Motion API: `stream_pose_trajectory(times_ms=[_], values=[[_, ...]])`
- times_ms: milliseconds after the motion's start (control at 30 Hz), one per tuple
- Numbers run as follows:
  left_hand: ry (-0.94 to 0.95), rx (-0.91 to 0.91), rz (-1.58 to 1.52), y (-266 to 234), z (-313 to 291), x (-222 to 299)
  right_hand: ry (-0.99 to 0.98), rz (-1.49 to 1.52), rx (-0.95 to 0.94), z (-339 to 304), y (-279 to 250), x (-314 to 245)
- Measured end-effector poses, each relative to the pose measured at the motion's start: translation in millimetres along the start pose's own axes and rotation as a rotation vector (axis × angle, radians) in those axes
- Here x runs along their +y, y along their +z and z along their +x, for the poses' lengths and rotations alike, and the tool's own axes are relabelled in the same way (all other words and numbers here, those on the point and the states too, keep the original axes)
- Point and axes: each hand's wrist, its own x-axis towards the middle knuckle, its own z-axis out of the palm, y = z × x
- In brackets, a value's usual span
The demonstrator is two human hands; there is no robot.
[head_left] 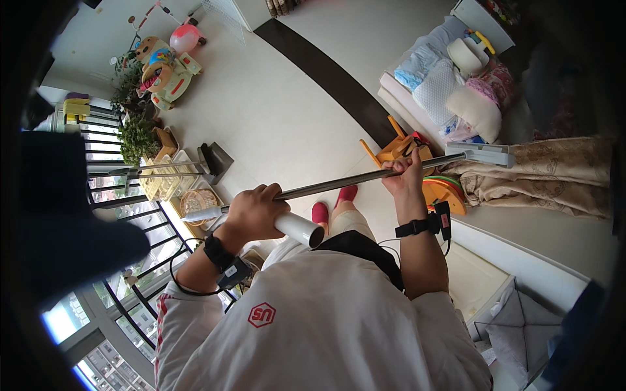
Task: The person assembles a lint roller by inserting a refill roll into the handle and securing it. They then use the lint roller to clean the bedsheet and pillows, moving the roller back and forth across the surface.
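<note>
A long metal pole (pixel 339 185) lies slantwise in front of my body, its right end higher than its left. My left hand (pixel 257 212) is wrapped round it near the pale grip (pixel 201 214) at the left end. Beneath that hand a short white tube (pixel 300 231) sticks out toward me; whether it is joined to the pole I cannot tell. Farther along, the fingers of my right hand (pixel 405 173) close round the pole. At its right end is a flat whitish head (pixel 480 155), beside a beige patterned curtain (pixel 548 174).
An orange child's chair (pixel 401 144) stands just beyond my right hand. Bedding (pixel 437 81) is heaped at far right. A long-handled dustpan (pixel 216 158), potted plants (pixel 137 138) and a ride-on toy (pixel 171 78) line the left, near a barred window (pixel 104 144).
</note>
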Motion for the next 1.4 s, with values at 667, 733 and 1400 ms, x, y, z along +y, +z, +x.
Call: stream_pose_trajectory(times_ms=[667, 733, 1400], values=[[0.020, -0.114, -0.142, -159.5, 421.3, -150.9, -0.062, -0.066, -0.340, 253.9, 408.7, -153.5], [0.005, -0.107, -0.133, -173.4, 463.4, -170.9, -0.082, -0.105, -0.283, 274.4, 460.3, -165.8], [0.158, 0.184, -1.182, -379.2, 1099.1, -265.4, -0.667, 0.096, -0.427, 480.5, 841.0, -498.2]])
